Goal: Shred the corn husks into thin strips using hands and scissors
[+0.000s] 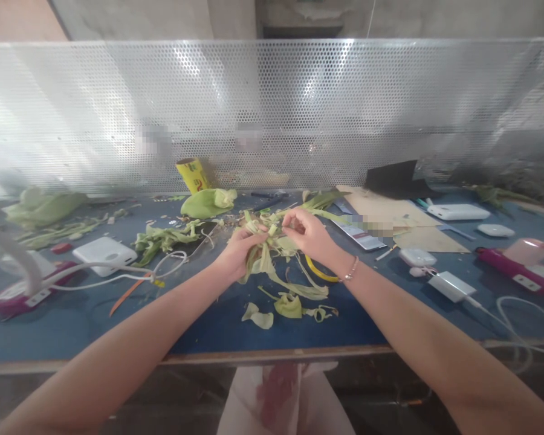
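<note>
My left hand (241, 252) is closed round a loose bundle of pale green, husk-like leaf strips (268, 266) above the middle of the table. Several limp ends hang from it. Close by on the right, my right hand (307, 232) has its thumb and fingers pinched together at the bundle's edge; what lies between the fingertips is too small to make out. Torn leaf pieces (290, 306) rest on the blue tabletop (199, 329) just below. Behind my right wrist a yellow curved band (320, 272) shows in part.
More leaves (204, 204) and leaf scraps (167, 238) lie to the left, near a yellow tube (193, 175). White chargers (105, 255), cables and purple power strips (521, 272) flank both sides. A phone (358, 232) and cardboard (385, 208) lie right, before a perforated metal screen (281, 109).
</note>
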A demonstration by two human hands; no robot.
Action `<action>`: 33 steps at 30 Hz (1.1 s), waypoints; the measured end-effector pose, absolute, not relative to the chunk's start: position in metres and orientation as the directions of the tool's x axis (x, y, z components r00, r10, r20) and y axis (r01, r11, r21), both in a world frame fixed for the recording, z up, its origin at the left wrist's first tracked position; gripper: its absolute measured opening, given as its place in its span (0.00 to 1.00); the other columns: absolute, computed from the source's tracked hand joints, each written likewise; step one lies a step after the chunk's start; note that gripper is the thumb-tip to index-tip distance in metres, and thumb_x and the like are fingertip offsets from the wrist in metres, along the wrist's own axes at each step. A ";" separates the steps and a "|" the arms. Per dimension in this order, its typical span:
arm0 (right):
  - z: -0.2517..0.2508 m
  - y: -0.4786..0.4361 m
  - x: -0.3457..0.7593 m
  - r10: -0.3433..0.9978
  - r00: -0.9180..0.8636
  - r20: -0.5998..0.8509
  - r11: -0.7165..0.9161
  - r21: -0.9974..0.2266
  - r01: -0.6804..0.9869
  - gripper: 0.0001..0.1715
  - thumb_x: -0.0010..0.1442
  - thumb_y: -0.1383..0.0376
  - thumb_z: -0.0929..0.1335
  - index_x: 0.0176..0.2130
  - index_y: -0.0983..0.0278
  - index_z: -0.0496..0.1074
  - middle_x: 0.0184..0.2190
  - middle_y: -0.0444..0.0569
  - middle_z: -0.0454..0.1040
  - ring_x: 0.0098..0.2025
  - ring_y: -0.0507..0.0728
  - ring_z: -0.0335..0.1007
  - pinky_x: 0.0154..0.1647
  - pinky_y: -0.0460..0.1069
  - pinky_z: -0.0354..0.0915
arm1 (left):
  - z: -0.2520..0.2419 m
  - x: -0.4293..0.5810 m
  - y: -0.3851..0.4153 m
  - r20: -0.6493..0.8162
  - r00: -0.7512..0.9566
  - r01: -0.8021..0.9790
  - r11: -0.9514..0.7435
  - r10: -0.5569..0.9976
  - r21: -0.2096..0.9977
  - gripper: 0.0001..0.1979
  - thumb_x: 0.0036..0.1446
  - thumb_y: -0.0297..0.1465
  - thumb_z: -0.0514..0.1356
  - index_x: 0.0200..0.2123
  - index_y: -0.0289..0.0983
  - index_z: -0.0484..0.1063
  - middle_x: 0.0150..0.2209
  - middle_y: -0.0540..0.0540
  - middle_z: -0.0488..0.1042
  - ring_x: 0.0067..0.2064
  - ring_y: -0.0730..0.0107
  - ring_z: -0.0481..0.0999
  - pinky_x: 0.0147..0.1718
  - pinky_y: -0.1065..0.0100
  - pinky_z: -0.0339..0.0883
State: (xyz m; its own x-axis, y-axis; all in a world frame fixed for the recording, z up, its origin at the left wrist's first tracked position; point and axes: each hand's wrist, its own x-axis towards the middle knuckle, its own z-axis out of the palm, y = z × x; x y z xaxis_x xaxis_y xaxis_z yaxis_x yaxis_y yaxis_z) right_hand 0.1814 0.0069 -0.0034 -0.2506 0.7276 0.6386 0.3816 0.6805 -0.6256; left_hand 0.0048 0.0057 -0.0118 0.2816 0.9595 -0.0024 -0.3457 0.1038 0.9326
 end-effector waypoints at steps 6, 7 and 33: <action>-0.007 0.012 0.184 0.583 -0.392 0.712 0.806 -0.447 0.388 0.10 0.53 0.75 0.61 0.29 0.63 0.67 0.31 0.47 0.67 0.34 0.53 0.63 0.34 0.48 0.61 | -0.010 0.004 0.006 0.011 0.327 -0.363 0.115 0.945 0.925 0.14 0.38 0.26 0.67 0.30 0.34 0.68 0.21 0.49 0.74 0.21 0.73 0.72 0.20 0.74 0.64; -0.008 0.012 0.183 0.608 -0.385 0.694 0.788 -0.471 0.396 0.09 0.53 0.74 0.61 0.30 0.63 0.67 0.31 0.47 0.68 0.34 0.53 0.64 0.34 0.48 0.61 | -0.010 0.004 0.006 0.019 0.318 -0.370 0.105 0.948 0.923 0.14 0.38 0.26 0.67 0.30 0.34 0.68 0.21 0.50 0.74 0.21 0.73 0.72 0.20 0.74 0.64; -0.011 0.010 0.179 0.786 -0.526 0.325 0.498 -0.836 0.228 0.12 0.53 0.71 0.65 0.39 0.62 0.63 0.32 0.45 0.69 0.34 0.51 0.68 0.36 0.50 0.67 | -0.012 0.005 0.011 0.072 0.081 -0.385 -0.035 0.994 0.922 0.14 0.37 0.25 0.67 0.29 0.35 0.66 0.20 0.54 0.70 0.19 0.78 0.69 0.19 0.75 0.64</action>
State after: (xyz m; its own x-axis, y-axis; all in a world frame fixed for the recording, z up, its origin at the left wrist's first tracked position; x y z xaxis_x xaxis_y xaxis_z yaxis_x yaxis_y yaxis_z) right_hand 0.1788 0.0102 -0.0108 -0.5262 0.7860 0.3246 0.2283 0.4982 -0.8364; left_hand 0.0048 0.0114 -0.0123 0.0811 0.9941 0.0716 -0.3849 -0.0351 0.9223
